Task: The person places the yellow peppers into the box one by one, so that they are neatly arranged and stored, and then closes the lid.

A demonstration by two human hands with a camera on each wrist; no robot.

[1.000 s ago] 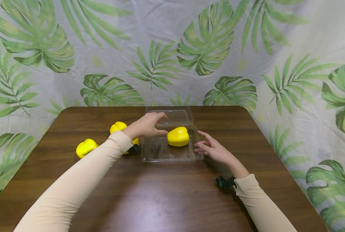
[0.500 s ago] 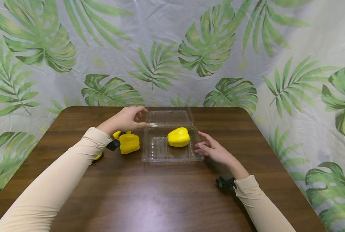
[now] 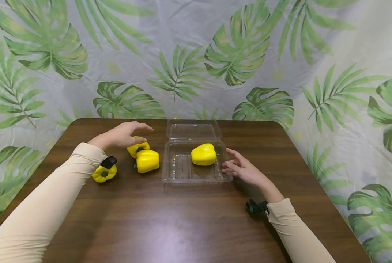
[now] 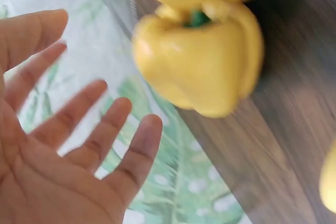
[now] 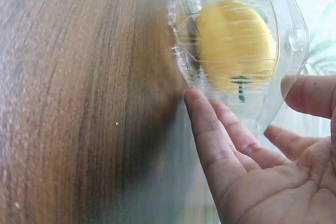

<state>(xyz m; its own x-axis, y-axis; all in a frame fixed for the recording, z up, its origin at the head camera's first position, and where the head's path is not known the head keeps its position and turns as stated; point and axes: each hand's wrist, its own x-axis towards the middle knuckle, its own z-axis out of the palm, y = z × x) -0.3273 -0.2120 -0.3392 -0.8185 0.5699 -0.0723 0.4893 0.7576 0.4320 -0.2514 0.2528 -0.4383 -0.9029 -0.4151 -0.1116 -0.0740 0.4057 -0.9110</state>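
Left grip [image 3: 121, 134] spread wide by the far pepper [image 3: 137, 149]; right grip [image 3: 245, 170] wide at the box [image 3: 177, 170]

Left of the box, the middle pepper [image 3: 148, 162] and left pepper [image 3: 104, 175] also lie on the table [image 3: 189, 219]; the boxed pepper [image 3: 204, 155] sits right of centre. The lid [image 3: 194, 130] reaches the far table edge; nearward, broad table runs out of frame. Left grip partly hides the far pepper, a black wrist device [image 3: 109, 162] the left pepper. Whether the right grip touches the box is hard to tell.
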